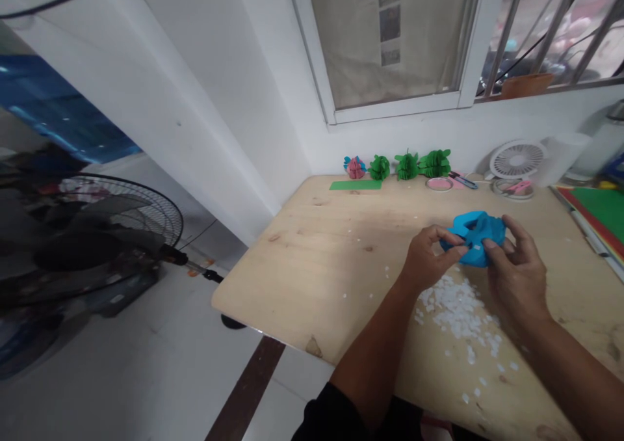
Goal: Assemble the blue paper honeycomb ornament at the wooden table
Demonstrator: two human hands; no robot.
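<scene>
A blue folded paper craft (480,229) is held above the wooden table between my two hands. My left hand (431,255) pinches its left edge between thumb and fingers. My right hand (519,268) grips its right side, the thumb pressed on the front. A small white square sits on the blue paper near my right thumb. Just below the hands lies a loose pile of small white pieces (461,307), some of them scattered toward the near edge.
Along the wall stand several green paper crafts (435,163) and a pink-and-blue one (355,167). A green strip (355,185), a utility knife (463,180), a small white fan (517,159) and coloured sheets (597,207) lie around the wooden table (312,259). A floor fan (117,213) stands left.
</scene>
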